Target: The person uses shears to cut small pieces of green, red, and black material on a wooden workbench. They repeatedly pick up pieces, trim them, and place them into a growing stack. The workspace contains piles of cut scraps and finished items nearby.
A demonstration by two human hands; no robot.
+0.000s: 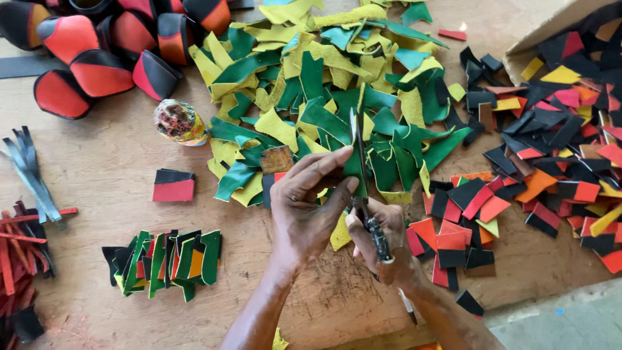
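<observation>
Left hand (pixel 304 201) pinches a green strip (pixel 356 165) at its fingertips, right beside the right hand (pixel 382 236), whose fingers are curled tight around dark scissors (pixel 363 175). The blades rise just above that fist, alongside the strip, over the counter (pixel 97 168).

Bright, even daylight; soft short shadows; sharp centre; slight stretching at edges.

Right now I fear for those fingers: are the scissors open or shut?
Shut: the scissors show one narrow blade edge against the green piece.
</observation>
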